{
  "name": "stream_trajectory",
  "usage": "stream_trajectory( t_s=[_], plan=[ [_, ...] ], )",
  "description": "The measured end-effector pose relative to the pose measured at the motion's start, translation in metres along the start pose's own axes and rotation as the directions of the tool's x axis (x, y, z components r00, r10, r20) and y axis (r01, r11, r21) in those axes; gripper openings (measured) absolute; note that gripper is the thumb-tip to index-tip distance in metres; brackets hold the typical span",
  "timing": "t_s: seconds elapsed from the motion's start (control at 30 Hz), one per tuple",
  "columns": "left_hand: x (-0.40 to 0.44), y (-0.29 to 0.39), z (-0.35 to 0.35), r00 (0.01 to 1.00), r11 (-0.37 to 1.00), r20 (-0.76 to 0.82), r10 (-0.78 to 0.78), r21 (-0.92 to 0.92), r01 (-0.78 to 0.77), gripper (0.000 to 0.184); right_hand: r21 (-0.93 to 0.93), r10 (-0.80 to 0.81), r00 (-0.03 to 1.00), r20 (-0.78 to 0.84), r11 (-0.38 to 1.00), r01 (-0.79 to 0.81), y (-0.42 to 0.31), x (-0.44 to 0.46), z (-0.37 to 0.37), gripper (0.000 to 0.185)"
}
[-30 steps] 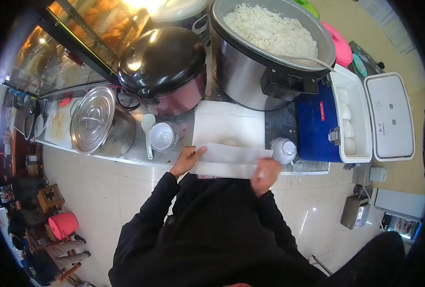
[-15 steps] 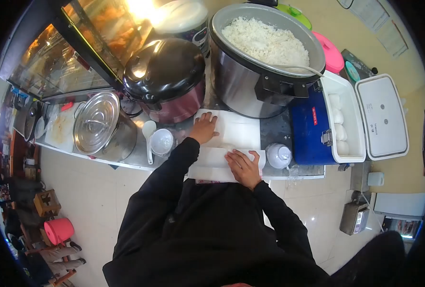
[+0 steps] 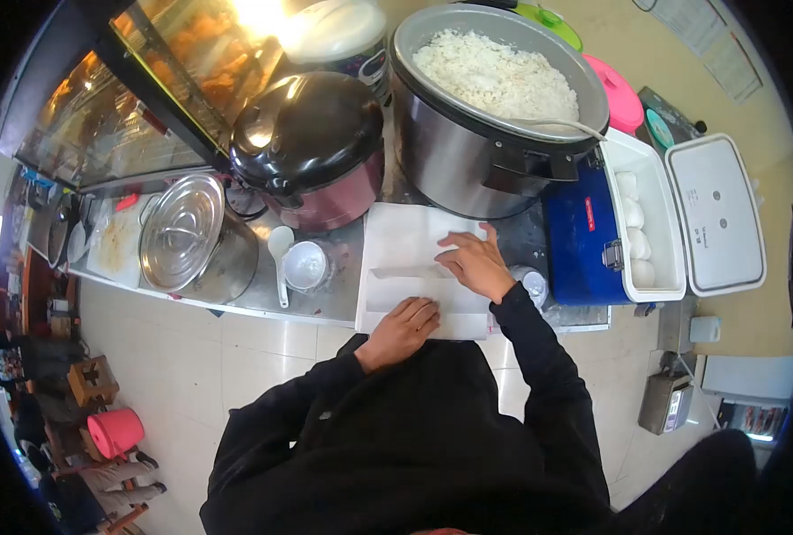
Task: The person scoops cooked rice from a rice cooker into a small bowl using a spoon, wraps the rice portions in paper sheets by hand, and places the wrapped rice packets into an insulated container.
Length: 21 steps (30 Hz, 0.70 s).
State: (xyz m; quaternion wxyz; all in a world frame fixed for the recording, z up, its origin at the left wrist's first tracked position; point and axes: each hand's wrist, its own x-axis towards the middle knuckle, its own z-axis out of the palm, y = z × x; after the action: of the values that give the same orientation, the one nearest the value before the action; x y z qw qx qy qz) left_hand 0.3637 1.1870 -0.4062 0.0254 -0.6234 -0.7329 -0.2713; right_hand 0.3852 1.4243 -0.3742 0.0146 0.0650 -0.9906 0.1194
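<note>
White paper sheets [image 3: 401, 234] lie on the counter in front of me, with a raised fold or strip running across their middle. My left hand [image 3: 403, 330] rests on the near part of the paper, palm down, fingers stretched out and holding nothing. Over the right side of the paper is my right hand [image 3: 477, 264], its fingers apart and bent, touching or just above the sheet near the fold. To the left are a white rice paddle [image 3: 280, 254] and a small white tub in clear plastic [image 3: 306, 266]. Behind my right wrist, a white round container [image 3: 534, 283] is partly hidden.
A large cooker of rice [image 3: 468, 152] with a spoon stands behind the paper, beside a closed dark-lidded cooker [image 3: 312, 143]. A lidded steel pot [image 3: 187, 236] is at left. On the right, an open blue cooler [image 3: 579, 232] holds several white bundles. A heated display case [image 3: 102, 116] stands back left.
My left hand has come from the paper's far left to its near edge. My right hand has moved up and right from the near part. The near paper flap now lies differently.
</note>
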Motion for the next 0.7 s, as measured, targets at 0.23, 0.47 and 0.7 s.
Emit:
stream_trajectory(
  t_s=[0.23, 0.47, 0.7],
  plan=[
    [-0.013, -0.016, 0.03, 0.999, 0.998, -0.034, -0.01, 0.065, 0.012, 0.048, -0.015, -0.17, 0.973, -0.156, 0.985, 0.17, -0.03, -0.042, 0.024, 0.035],
    [-0.021, -0.022, 0.041, 0.989, 0.993, 0.096, -0.112, -0.019, 0.114, 0.043, 0.067, -0.011, 0.947, -0.32, 0.997, 0.034, -0.056, -0.066, 0.06, 0.048],
    [-0.008, 0.008, 0.0, 0.977, 0.984, -0.15, 0.148, 0.117, -0.131, 0.044, 0.064, -0.009, 0.946, -0.323, 0.997, 0.031, -0.057, -0.078, 0.066, 0.045]
  ],
)
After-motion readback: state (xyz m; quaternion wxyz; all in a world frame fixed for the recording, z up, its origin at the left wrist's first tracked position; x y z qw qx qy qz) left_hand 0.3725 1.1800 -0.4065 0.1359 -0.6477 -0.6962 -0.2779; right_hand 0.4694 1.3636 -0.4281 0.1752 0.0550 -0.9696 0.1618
